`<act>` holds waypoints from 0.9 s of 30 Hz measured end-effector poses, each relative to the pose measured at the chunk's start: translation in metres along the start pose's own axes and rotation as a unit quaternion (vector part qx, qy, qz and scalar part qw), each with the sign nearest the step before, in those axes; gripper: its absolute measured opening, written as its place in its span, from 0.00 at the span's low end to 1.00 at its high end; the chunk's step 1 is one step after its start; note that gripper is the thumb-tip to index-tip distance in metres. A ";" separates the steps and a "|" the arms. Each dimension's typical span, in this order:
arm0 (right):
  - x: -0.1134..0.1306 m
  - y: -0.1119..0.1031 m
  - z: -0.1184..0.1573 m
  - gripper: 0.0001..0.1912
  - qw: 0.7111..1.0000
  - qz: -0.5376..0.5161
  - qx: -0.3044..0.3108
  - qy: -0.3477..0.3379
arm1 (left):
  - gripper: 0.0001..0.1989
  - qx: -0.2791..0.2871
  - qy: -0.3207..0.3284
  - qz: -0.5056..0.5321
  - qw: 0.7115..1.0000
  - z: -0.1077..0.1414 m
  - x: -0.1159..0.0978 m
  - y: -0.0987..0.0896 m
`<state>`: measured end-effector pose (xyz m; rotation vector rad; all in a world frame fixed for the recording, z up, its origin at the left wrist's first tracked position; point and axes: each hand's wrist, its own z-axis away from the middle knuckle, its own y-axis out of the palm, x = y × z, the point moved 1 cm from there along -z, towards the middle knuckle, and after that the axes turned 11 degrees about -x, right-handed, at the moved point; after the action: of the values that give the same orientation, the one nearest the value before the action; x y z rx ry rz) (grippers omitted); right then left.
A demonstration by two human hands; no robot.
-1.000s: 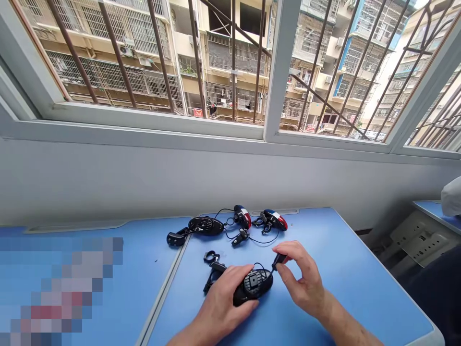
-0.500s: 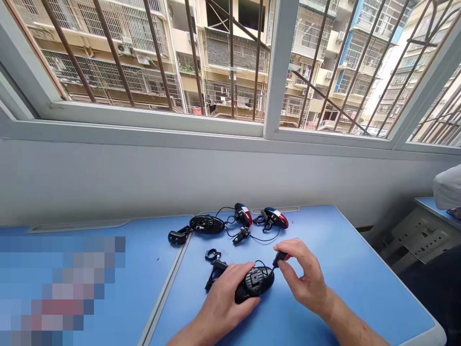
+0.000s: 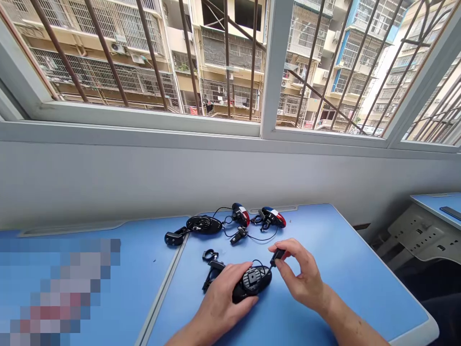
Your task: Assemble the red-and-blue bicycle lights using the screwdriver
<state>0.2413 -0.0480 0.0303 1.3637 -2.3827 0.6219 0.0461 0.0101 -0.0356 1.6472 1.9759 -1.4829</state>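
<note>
My left hand (image 3: 226, 295) is closed around a black oval bike horn (image 3: 252, 281), pressing it against the blue desk with its ribbed round underside facing up. In my right hand (image 3: 300, 274), thumb and fingertips pinch a small black piece (image 3: 277, 257), whose thin stem or wire reaches the horn's right end. Whether it is a tool or a switch on a cable, I cannot tell. A thin black cable (image 3: 258, 262) loops above the horn. Just left of my left hand lies a black bracket (image 3: 215, 265) with a ring clamp (image 3: 210, 255); my hand hides part of it.
Along the back of the desk (image 3: 324, 230) lie another black oval unit (image 3: 204, 224), two red, white and blue horns (image 3: 240, 215) (image 3: 273, 217) and a cabled black clamp (image 3: 239, 235). A desk seam (image 3: 163, 288) runs left of my hands. Another desk (image 3: 435, 206) stands right.
My view has shifted slightly to the right. Both hands keep their hold; the small black piece is turned a little in my right fingers. The pale shape at the far right has left view.
</note>
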 end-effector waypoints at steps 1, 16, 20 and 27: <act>0.000 0.000 0.001 0.22 1.000 0.007 -0.003 -0.003 | 0.26 -0.003 0.001 0.001 1.000 0.000 0.000 0.000; -0.001 -0.001 0.000 0.22 1.000 0.011 0.009 -0.017 | 0.26 -0.009 0.000 0.012 1.000 0.004 0.005 0.004; -0.006 0.000 0.001 0.19 0.999 0.035 -0.035 0.001 | 0.26 -0.006 -0.003 0.010 1.000 0.003 0.004 0.004; -0.006 -0.001 -0.002 0.21 1.000 0.011 -0.015 -0.008 | 0.26 0.003 -0.012 0.008 1.000 0.000 0.001 0.002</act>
<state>0.2454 -0.0435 0.0291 1.3365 -2.4138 0.5807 0.0473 0.0103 -0.0369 1.6356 1.9440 -1.4974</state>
